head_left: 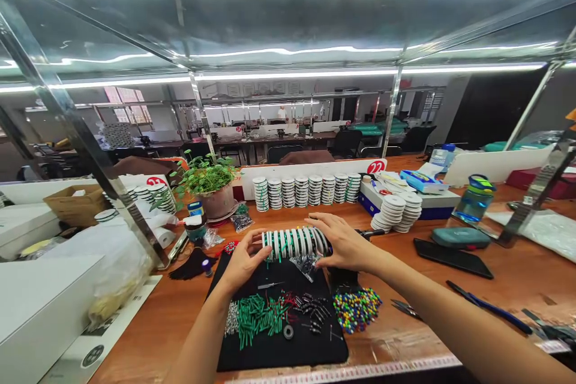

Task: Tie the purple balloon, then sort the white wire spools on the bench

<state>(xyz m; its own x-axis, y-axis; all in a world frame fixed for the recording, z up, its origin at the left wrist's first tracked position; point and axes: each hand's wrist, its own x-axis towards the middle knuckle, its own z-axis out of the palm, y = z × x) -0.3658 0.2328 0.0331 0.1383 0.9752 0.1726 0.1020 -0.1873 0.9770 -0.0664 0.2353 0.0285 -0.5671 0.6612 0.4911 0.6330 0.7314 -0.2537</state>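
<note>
Between my two hands a sideways row of white spools with green thread is held above the black mat. My left hand grips its left end, the thumb in front. At the right end, my right hand is wrapped round the spools. A small clear plastic bag lies just below the row. Nearer me on the mat are green tubes, dark small parts and a grey ring. Colourful beads are heaped at the mat's right edge.
Upright spool stacks line the table's back, with a potted plant to their left. More spools, a phone, a teal case, a bottle and pliers are on the right. A metal post rises at left.
</note>
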